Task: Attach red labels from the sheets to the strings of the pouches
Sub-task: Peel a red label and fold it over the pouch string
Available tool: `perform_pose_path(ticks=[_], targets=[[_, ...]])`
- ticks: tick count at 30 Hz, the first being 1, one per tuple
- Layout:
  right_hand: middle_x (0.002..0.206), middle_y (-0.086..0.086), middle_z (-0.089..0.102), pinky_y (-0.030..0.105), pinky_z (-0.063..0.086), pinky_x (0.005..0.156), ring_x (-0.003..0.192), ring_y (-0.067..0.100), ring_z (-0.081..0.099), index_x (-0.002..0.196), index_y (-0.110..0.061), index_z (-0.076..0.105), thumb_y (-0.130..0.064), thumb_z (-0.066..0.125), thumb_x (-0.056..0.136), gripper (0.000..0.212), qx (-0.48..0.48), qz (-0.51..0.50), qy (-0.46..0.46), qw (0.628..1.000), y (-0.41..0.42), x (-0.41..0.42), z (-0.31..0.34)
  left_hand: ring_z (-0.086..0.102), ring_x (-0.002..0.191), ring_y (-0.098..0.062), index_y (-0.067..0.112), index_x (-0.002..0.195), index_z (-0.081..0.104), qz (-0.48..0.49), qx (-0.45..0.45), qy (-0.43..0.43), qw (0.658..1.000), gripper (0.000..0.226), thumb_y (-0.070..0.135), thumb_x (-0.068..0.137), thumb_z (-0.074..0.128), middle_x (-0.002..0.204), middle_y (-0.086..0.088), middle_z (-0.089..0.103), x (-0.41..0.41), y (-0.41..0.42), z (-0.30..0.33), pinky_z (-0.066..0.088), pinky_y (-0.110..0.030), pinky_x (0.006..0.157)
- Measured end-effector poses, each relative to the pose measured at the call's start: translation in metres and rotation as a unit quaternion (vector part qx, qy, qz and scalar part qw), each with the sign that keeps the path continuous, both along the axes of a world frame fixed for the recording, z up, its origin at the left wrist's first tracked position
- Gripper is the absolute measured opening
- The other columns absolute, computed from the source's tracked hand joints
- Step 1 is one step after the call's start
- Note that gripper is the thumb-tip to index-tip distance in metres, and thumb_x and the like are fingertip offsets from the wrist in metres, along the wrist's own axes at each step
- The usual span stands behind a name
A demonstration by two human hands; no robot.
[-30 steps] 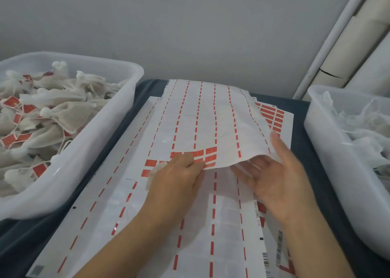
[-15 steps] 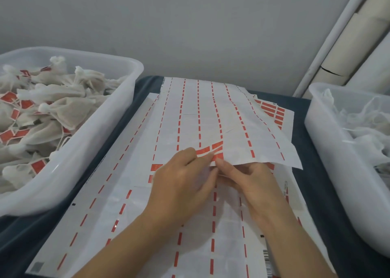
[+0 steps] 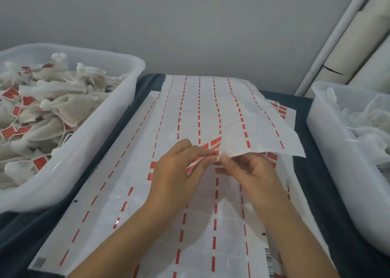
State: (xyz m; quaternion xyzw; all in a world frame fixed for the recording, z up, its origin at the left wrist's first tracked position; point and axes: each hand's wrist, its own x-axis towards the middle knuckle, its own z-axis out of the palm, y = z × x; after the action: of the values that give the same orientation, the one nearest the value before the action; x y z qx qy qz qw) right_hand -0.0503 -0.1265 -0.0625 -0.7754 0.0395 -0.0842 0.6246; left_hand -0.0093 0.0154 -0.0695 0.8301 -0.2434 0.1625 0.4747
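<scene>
Red rectangular paper labels (image 3: 207, 151) sit at the near edge of our white backing sheet (image 3: 221, 117) mid-tabletop; our left hand (image 3: 177, 172) and right hand (image 3: 251, 174) pinch them with curled fingers.

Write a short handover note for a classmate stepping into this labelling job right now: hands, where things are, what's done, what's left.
Left hand pinches a red rectangular label at the near edge of the top white label sheet. Right hand grips that sheet's edge beside it, lifting it.
Sheets lie stacked on the dark blue table cloth.
Left translucent plastic tub: beige mesh pouches, many carrying red labels.
Right translucent tub: white pouches, no labels visible.
Left to do: finish peeling this label, fix it to a pouch string, repeat.
</scene>
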Motion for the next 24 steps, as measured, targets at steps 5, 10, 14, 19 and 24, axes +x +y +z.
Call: perform_pose_path(ticks=[5, 10, 14, 19, 24], targets=[[0.106, -0.015, 0.069, 0.018, 0.054, 0.081, 0.094, 0.004, 0.066, 0.114, -0.025, 0.062, -0.036, 0.065, 0.070, 0.046, 0.012, -0.028, -0.014, 0.999, -0.0018, -0.0005, -0.0009, 0.049, 0.076, 0.009, 0.015, 0.096, 0.074, -0.031, 0.014, -0.009, 0.999, 0.033, 0.036, 0.078, 0.057, 0.075, 0.027, 0.045, -0.0028, 0.0012, -0.0004, 0.036, -0.002, 0.061], [0.109, -0.015, 0.067, 0.029, 0.053, 0.090, 0.102, 0.006, 0.064, 0.102, -0.039, 0.059, -0.035, 0.064, 0.069, 0.033, -0.023, -0.013, -0.022, 0.999, -0.0025, 0.0002, -0.0002, 0.050, 0.070, 0.003, 0.017, 0.092, 0.074, -0.031, 0.034, 0.004, 0.999, 0.034, 0.041, 0.077, 0.056, 0.073, 0.023, 0.047, -0.0019, 0.0022, 0.0005, 0.036, -0.002, 0.060], [0.105, -0.019, 0.067, 0.030, 0.052, 0.091, 0.101, 0.003, 0.063, 0.099, -0.041, 0.059, -0.036, 0.065, 0.070, 0.031, -0.032, -0.005, -0.026, 0.999, -0.0042, -0.0007, 0.0010, 0.048, 0.076, 0.011, 0.018, 0.090, 0.074, -0.035, 0.028, 0.017, 0.999, 0.017, 0.029, 0.079, 0.066, 0.070, 0.026, 0.046, -0.0013, 0.0036, 0.0001, 0.035, 0.000, 0.058], [0.105, -0.015, 0.069, 0.033, 0.054, 0.089, 0.098, 0.006, 0.065, 0.110, -0.035, 0.060, -0.038, 0.067, 0.071, 0.040, 0.000, -0.006, 0.028, 1.000, -0.0060, -0.0014, 0.0019, 0.048, 0.071, 0.012, 0.033, 0.077, 0.066, -0.009, -0.028, 0.087, 0.996, 0.011, 0.023, 0.080, 0.068, 0.066, 0.022, 0.051, 0.0003, 0.0026, 0.0000, 0.036, -0.002, 0.057], [0.084, -0.011, 0.073, 0.021, 0.056, 0.067, 0.079, 0.007, 0.070, 0.099, -0.031, 0.062, -0.027, 0.066, 0.082, 0.018, 0.075, -0.013, 0.095, 0.993, -0.0048, -0.0021, 0.0061, 0.048, 0.067, 0.014, 0.042, 0.068, 0.056, 0.097, -0.116, 0.145, 0.978, 0.023, 0.026, 0.081, 0.067, 0.059, 0.022, 0.053, 0.0046, 0.0041, 0.0025, 0.038, -0.002, 0.054]])
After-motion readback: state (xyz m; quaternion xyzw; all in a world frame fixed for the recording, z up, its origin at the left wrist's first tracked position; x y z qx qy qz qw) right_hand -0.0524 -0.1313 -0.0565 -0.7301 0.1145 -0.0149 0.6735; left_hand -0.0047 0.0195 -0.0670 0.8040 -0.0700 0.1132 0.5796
